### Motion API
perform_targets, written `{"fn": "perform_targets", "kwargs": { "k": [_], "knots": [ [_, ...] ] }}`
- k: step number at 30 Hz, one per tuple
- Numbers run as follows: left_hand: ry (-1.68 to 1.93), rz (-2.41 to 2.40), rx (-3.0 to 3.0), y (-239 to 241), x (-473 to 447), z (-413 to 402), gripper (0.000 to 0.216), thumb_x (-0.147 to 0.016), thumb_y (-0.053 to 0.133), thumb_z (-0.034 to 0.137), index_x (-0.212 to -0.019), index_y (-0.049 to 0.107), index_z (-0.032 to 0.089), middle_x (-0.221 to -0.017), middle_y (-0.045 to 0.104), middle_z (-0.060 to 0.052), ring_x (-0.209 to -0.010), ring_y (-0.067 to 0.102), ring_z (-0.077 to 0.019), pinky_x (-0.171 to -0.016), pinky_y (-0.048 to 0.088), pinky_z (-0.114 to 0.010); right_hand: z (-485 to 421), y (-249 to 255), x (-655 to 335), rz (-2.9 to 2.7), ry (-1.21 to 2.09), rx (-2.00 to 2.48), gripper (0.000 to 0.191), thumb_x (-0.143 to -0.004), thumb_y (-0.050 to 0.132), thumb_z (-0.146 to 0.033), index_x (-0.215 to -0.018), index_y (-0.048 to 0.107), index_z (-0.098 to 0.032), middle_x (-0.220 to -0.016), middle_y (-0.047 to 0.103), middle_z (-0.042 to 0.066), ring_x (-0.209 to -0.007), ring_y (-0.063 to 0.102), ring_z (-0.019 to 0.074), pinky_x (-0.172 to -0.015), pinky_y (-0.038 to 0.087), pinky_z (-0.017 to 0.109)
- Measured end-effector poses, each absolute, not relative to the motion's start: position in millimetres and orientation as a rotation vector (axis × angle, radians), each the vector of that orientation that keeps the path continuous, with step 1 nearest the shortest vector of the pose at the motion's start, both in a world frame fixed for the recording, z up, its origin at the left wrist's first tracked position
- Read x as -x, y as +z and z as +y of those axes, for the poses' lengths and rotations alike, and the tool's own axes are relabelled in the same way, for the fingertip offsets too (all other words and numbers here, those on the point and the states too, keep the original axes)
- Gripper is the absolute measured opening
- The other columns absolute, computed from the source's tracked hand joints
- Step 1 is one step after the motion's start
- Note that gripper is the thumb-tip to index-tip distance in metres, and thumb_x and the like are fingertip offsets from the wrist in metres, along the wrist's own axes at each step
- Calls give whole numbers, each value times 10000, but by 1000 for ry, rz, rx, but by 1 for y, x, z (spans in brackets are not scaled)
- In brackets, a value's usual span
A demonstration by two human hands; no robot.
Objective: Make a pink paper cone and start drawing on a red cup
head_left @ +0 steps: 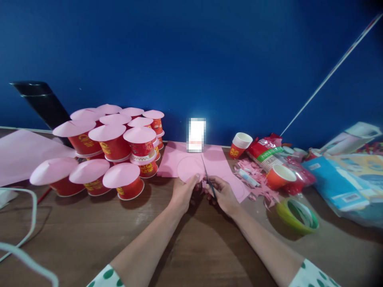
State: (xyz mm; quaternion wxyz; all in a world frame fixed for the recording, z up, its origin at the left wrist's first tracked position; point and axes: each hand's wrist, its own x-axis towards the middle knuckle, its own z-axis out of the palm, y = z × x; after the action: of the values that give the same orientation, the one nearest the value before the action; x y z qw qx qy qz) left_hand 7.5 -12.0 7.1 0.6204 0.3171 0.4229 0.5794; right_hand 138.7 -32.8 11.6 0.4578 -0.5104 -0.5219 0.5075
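My left hand [187, 192] pinches a piece of pink paper [190, 166] that has a round outline on it. My right hand [222, 190] is closed round a pair of scissors [212, 187], whose blade points up and away beside the paper's right edge. Under and behind the hands lie several sheets of pink paper [169, 159], one at the right with a drawn circle. A bright, blurred-out phone-like screen [196, 133] stands at the back of these sheets against the blue wall.
At left, red paper cups [131, 188] with pink cone tops stand stacked in rows. To the right are stacked cups [239, 145], pink paper scraps [254, 169], a glue stick [247, 177], a lone cup [280, 177], a tape roll [297, 217] and a blue package [338, 183]. A white cable [32, 223] lies at left.
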Motion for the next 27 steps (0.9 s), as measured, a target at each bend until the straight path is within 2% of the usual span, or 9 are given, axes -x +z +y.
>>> {"fn": "perform_targets", "kwargs": {
  "k": [27],
  "knots": [
    [1349, 1007, -737, 4, -7, -11, 318, -608, 747, 402, -615, 603, 119, -486, 547, -2, -434, 488, -101, -435, 386, -219, -33, 14, -139, -1312, 1252, 1253, 459, -695, 686, -502, -1004, 585, -178, -638, 538, -30, -489, 499, 85, -368, 365, 166]
  ]
}}
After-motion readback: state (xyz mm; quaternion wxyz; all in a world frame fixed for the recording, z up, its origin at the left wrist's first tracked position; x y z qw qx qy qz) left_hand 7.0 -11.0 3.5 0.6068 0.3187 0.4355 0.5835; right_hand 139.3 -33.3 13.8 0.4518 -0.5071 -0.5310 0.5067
